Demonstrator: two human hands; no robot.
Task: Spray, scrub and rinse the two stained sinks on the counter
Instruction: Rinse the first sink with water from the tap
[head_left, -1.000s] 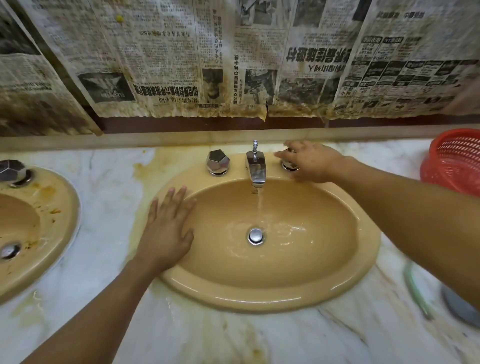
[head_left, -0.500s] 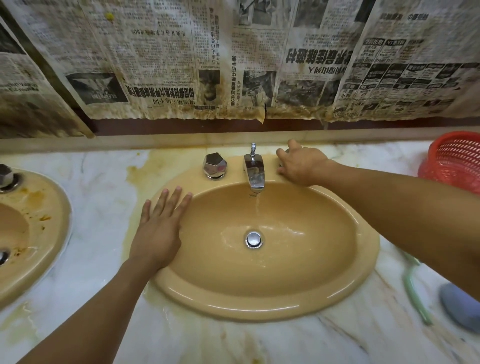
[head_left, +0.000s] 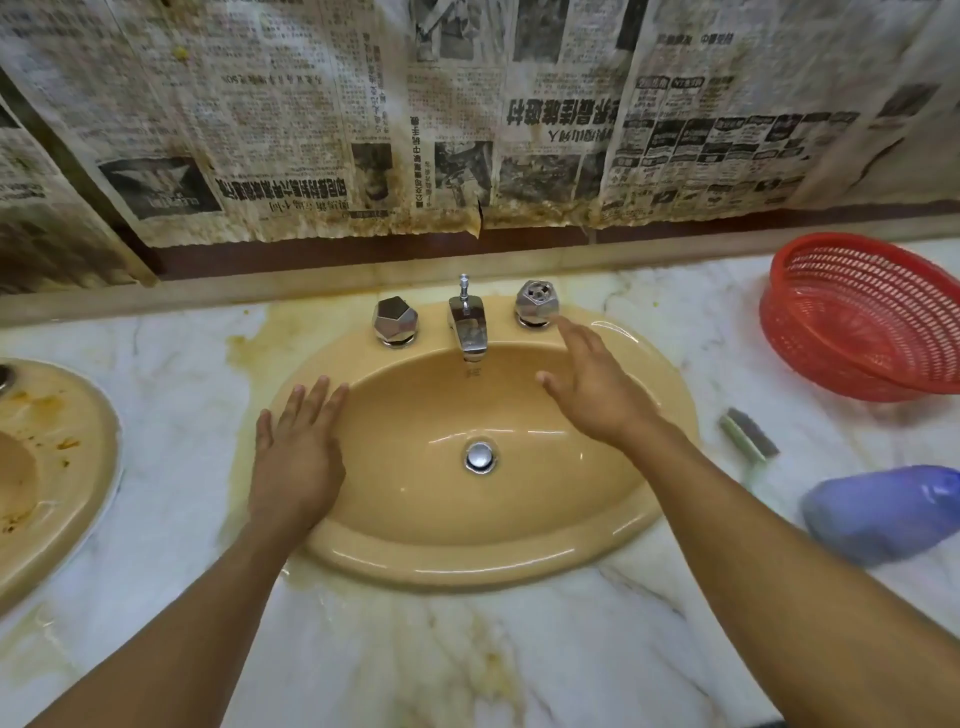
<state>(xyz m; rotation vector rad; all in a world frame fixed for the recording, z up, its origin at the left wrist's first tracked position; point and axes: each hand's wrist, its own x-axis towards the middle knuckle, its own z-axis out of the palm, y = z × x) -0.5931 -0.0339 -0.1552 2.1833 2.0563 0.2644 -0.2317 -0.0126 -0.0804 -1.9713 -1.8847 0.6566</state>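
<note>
Two tan oval ceramic sinks sit in a white marble surface (head_left: 519, 649): centre sink (head_left: 467, 551) mid-frame, left sink (head_left: 78, 467) cut off by the left edge. Left sink: brown smears inside the basin. Centre sink: basin glossy, round chrome drain plug (head_left: 480, 457) at the bottom. On its back rim stand a chrome faucet spout (head_left: 467, 327), a left faceted chrome knob (head_left: 395, 319) and a right faceted chrome knob (head_left: 535, 304). Left hand (head_left: 296, 457): flat on the centre sink's left rim, fingers straight and together, holding nothing. Right hand (head_left: 597, 395): spread wide over the basin's right side, fingers extended toward the right knob, tips just short of it, holding nothing. Yellow-brown staining (head_left: 249, 353) rings the centre sink on the surface. To the right lie a green-and-grey scrub sponge (head_left: 748, 434), a blurred blue-violet plastic bottle (head_left: 883, 509) on its side, and a red plastic mesh basket (head_left: 857, 322), tilted. Stained newspaper sheets (head_left: 467, 130) cover the wall behind.
</note>
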